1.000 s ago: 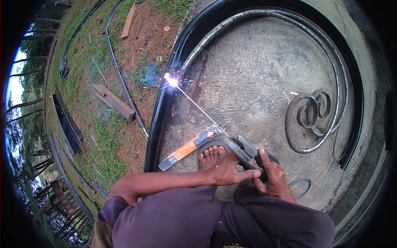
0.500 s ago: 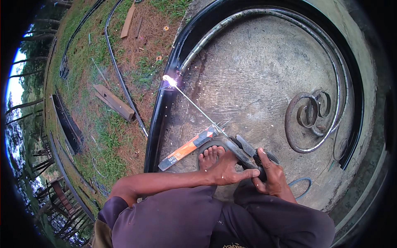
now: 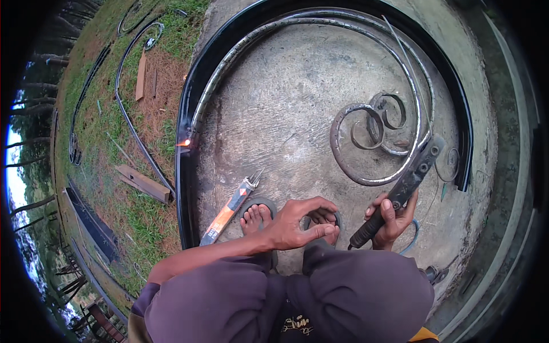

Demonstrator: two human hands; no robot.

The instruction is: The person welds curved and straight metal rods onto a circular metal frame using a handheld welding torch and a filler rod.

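1. The right hand (image 3: 394, 220) has its fingers wrapped around the ribbed grip of a long black electrode holder (image 3: 407, 182), its head tilted up and away from the body.
2. A thin straight grey metal welding rod (image 3: 391, 30) appears to run from the holder's head, above the far curve of the metalwork and well apart from the glowing joint.
3. The left hand (image 3: 306, 226) is empty, its fingers loosely curled with a gap to the thumb, above the feet.
4. On the rough grey concrete slab (image 3: 286, 103), a black glossy curved metal frame (image 3: 186, 200) arches around a silvery segmented bent-metal scroll (image 3: 229, 57).
5. As for progress, a small orange-hot spot (image 3: 187, 142) sits on the frame beside the scroll's left end, so heat has reached that joint. The glow hides the bead; whether it is complete cannot be told.
6. No other joint glows. Whether the dull brown strip curls (image 3: 404, 111) at the scroll's lower right are fixed is too small to tell, so what is left there stays uncertain.
7. The one container in plain sight is an orange, white and dark slim carton (image 3: 223, 216), lying beside the left foot. Several thin grey rods (image 3: 255, 179) stick out of its far end; how many remain inside is hidden.
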